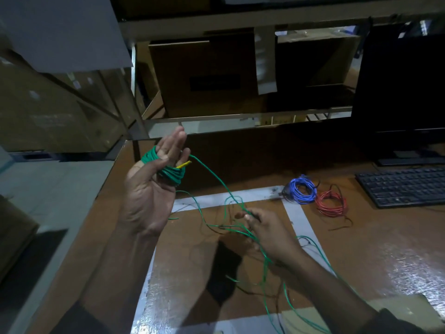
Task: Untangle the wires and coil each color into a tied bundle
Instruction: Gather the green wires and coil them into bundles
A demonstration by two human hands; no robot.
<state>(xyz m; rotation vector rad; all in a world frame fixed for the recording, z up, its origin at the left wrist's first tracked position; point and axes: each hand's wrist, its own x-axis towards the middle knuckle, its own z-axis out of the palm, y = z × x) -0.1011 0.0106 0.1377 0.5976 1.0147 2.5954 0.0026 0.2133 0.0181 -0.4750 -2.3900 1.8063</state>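
Loose green wire (265,266) nearest, trailing over the counter (361,249) below and just behind the right hand (269,233), tangled with thin dark strands. Pinched between thumb and fingertips of that right hand, fingers curled around several green strands, knuckles up. Rising from the pinch up and to the left, a single green strand, reaching the left hand (149,189). Held up above the counter, palm toward the camera, fingers straight and together. Wound around those straight fingers, a green coil (168,173) of many turns, thumb laid across the front of it. Poking out of the coil on the side facing the right hand, a short yellow end (184,164). Pale tape lines (298,220) on the brown surface, passing under and beyond the right hand. Farther off, well to the right of the right hand and beyond it, a blue coiled bundle (302,190) lying flat, with a red coiled bundle (331,203) just beside it, edges touching or nearly so. Beyond those, a dark keyboard (404,186), and behind it a black monitor (404,75). Past the left hand, metal shelving (240,20) with cardboard boxes (204,75).
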